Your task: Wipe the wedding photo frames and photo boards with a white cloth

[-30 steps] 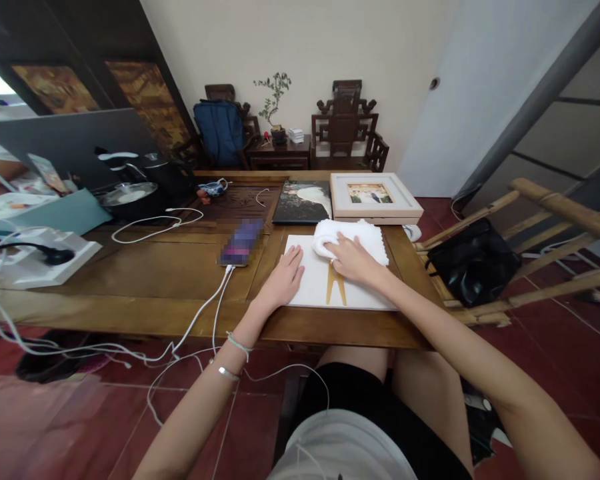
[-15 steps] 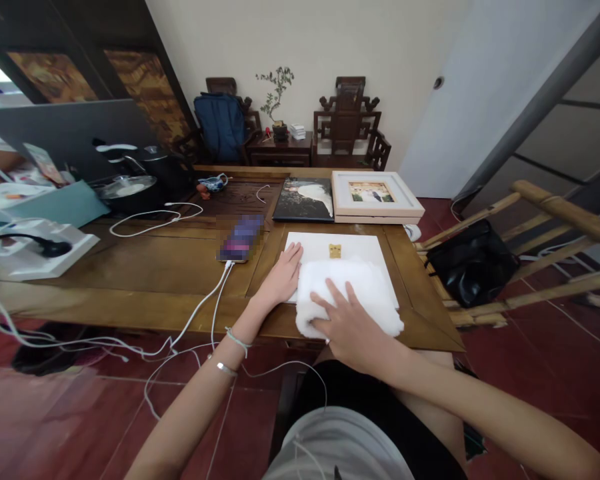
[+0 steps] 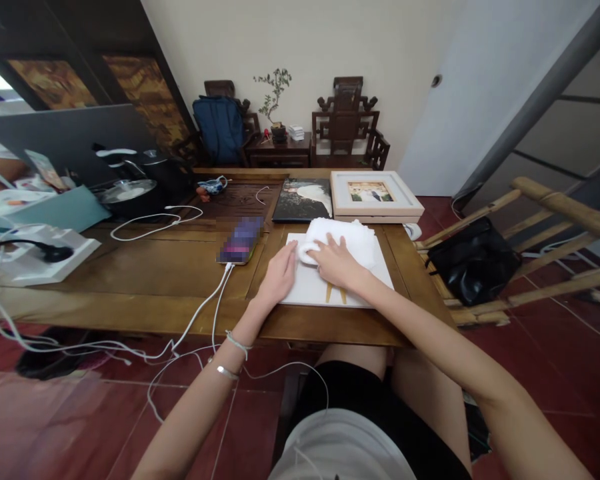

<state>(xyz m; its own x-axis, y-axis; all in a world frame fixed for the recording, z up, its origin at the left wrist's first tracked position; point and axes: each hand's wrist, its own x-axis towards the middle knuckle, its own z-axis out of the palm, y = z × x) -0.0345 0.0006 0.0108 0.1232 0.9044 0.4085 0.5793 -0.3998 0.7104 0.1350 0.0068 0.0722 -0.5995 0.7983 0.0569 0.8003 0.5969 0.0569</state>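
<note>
A white board (image 3: pixel 305 292) lies flat on the wooden table, with part of a gold-coloured figure (image 3: pixel 329 293) showing at its near side. Over its far part sits a folded, fluffy white cloth (image 3: pixel 363 241), hiding the rest of the figure. My right hand (image 3: pixel 336 261) has its fingers spread across the cloth's left end, the thumb side tucked at the fold, holding it against the board. With fingers stretched out together, my left hand (image 3: pixel 280 272) rests along the board's left edge.
Behind the board lie a dark picture panel (image 3: pixel 303 200) and a light-framed picture (image 3: pixel 400 195). A phone (image 3: pixel 240 240) with white cables is to the left. Farther left are a power strip (image 3: pixel 45 260) and a black kettle (image 3: pixel 163 177). A bamboo chair (image 3: pixel 545 233) stands at right.
My right hand has moved the white cloth away from me, from the board's near edge to its far part. The figure's lower part now shows. My left hand has shifted slightly nearer.
</note>
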